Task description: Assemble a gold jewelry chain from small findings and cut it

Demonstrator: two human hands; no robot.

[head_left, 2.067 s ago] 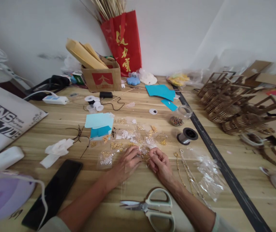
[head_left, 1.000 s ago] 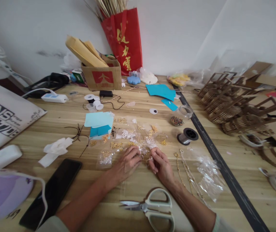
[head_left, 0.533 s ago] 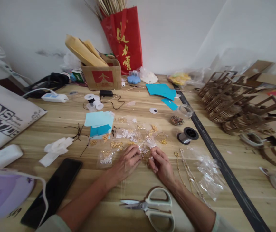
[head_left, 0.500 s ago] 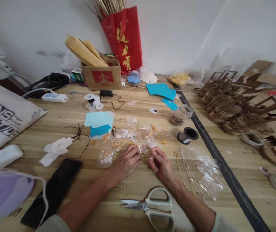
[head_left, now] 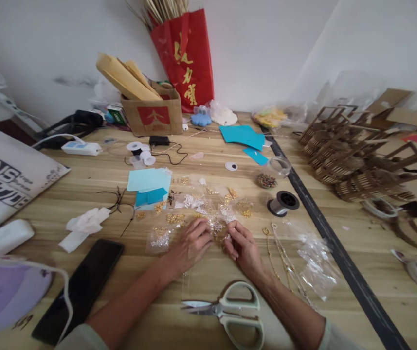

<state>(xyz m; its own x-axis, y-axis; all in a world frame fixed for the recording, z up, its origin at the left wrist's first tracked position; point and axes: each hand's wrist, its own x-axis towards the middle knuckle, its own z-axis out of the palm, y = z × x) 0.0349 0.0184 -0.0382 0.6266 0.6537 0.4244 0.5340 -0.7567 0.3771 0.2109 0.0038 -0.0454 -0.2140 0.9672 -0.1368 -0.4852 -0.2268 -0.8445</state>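
My left hand rests with curled fingers at the near edge of a pile of silver beads; its fingertips are partly hidden, and I cannot tell whether they hold anything. Facing it, my right hand pinches something small and shiny between thumb and forefinger, too small to name. Around the hands lie small clear bags of gold beads and silver beads. Scissors with pale handles lie between my forearms, blades pointing left. Beside my right wrist are bead chains in gold and silver.
A spool of wire and a tub of dark beads stand to the right. Clear plastic bags lie beyond the chains. A black phone is at left. Wooden baskets crowd the right; a red bag stands behind.
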